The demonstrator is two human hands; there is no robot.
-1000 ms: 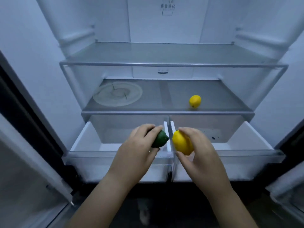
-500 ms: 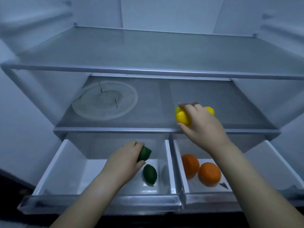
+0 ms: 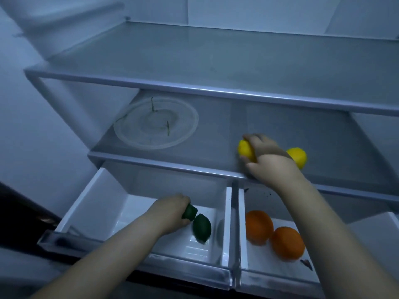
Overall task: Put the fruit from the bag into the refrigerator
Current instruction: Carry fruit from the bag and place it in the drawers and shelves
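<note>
Placement step, both hands at once. Left drawer [image 3: 101,203] is pulled open. Clear glass plate [image 3: 155,124] sits on the far left of the middle shelf [image 3: 216,134], not involved. Left hand [image 3: 170,212] is down in the left drawer, fingers curled round a held lime [image 3: 190,212] with only its tip showing. It's just beside a second lime [image 3: 201,228] lying on the drawer floor; can't tell if they touch. Right hand [image 3: 266,157] is over the near right of the shelf, fingers wrapped on a held lemon [image 3: 246,150], near a second lemon [image 3: 299,157]. Two oranges [image 3: 258,226] sit side by side in the right drawer [image 3: 265,268]. Next, probably: seat each fruit on its surface, then uncurl and pull out. The lemon is close to the shelf lip, so it needs to be settled before release. Bag isn't in view, so remaining count unknown.
</note>
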